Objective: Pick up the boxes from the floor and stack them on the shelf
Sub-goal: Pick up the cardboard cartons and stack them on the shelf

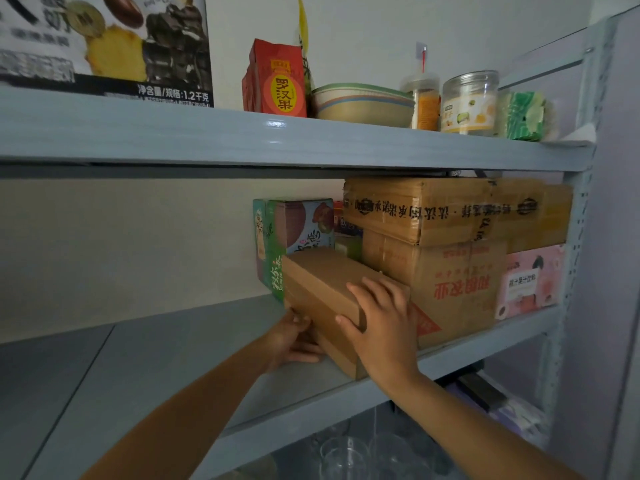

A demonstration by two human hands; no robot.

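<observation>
Both hands are on the plain box (322,289), which sits on the middle shelf (173,368) just in front of the green carton (277,237) and beside the printed box (450,282). The right hand (381,323) lies spread over its near top corner, fingers apart and curling over the edge. The left hand (294,337) presses its fingers against the box's left side, low down.

Plain brown box (322,289) lying flat on mid shelf (173,368).
</observation>
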